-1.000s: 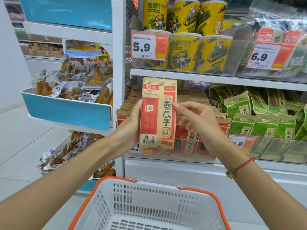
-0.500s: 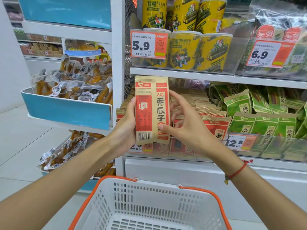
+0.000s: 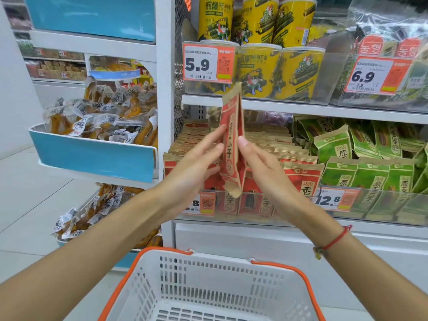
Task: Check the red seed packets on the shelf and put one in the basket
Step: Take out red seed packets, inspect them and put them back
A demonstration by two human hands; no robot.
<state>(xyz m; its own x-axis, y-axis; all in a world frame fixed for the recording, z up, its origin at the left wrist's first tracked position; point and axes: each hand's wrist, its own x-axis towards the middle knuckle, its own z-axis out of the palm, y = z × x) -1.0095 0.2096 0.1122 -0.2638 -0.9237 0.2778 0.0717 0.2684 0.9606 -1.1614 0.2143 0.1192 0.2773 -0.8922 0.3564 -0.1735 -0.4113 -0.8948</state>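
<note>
Both hands hold one red packet (image 3: 231, 144) upright in front of the shelf (image 3: 301, 108), above the far edge of the basket (image 3: 208, 286). The packet is turned edge-on to the camera. The left hand (image 3: 194, 167) presses its left face with almost straight fingers. The right hand (image 3: 261, 165) presses the right face, also with straight fingers, thumb tip at the edge. More red packets (image 3: 298, 179) stand in rows on the shelf behind, with green packets (image 3: 347, 174) to the right. The white basket with orange handles lies near and has nothing visible in it.
</note>
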